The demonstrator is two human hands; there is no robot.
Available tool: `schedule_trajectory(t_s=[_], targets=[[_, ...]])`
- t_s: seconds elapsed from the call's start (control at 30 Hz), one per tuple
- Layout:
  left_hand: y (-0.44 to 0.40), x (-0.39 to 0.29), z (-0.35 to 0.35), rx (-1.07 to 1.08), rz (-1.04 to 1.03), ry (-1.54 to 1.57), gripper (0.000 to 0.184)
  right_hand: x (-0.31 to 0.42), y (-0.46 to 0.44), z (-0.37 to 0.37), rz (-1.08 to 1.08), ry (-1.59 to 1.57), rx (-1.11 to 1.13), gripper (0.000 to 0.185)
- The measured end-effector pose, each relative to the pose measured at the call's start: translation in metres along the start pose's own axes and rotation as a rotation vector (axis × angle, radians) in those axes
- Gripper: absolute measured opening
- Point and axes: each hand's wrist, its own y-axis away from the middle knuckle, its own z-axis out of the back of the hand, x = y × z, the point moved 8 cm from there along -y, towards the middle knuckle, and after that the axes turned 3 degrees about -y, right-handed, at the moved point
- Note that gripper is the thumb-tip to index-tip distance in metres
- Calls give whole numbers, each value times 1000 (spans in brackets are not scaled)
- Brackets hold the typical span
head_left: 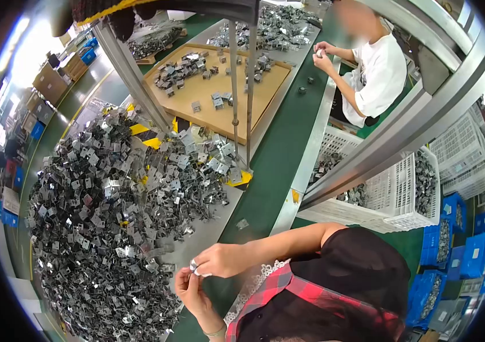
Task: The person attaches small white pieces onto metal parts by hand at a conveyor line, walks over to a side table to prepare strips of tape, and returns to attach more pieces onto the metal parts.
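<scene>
My right hand (218, 261) comes in from the right with its fingers pinched around a small shiny metal piece (193, 266). Just below it, my left hand (192, 289) has thumb and fingers closed on the same piece, so the hands nearly touch. Fingers cover most of the piece, and its exact kind is hidden. Beside both hands, on the left, lies a large heap of small bent metal brackets (105, 228). A single clear or silvery bit (242, 224) rests on the green belt (271, 171) above my right forearm.
Across the belt's far end, a co-worker in a white shirt (382, 80) holds a small part. A cardboard tray (197, 111) carries more brackets. Metal posts (242, 102) rise beside it. White crates (393, 196) and blue bins (424, 293) with parts stand on the right.
</scene>
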Motion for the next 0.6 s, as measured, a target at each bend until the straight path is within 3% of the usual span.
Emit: schedule_trajectory(t_s=[0.07, 0.1, 0.17, 0.27, 0.37, 0.5, 0.57, 0.6], targets=[[-2, -8, 1, -85, -38, -104, 22, -12, 1, 8, -196, -225, -62, 10], [0, -12, 0, -153, -6, -182, 21, -12, -2, 21, -211, -156, -167, 15], [0, -17, -7, -128, -55, -242, 19, -30, 1, 16, -418, -269, -108, 27], [1, -25, -28, -104, -105, -417, 19, -45, 6, 14, -723, -376, 23, 26], [-4, -10, -35, -86, -164, -223, 17, -62, 17, 13, -739, -489, -46, 25], [-20, -21, -37, -39, -152, -475, 21, -88, 35, 13, -942, -685, -125, 22], [-26, -69, -47, -143, -753, -1404, 30, -95, 39, 15, -986, -706, -142, 23], [-40, -76, -42, -142, -748, -1407, 30, -95, 38, 17, -982, -648, -119, 22]])
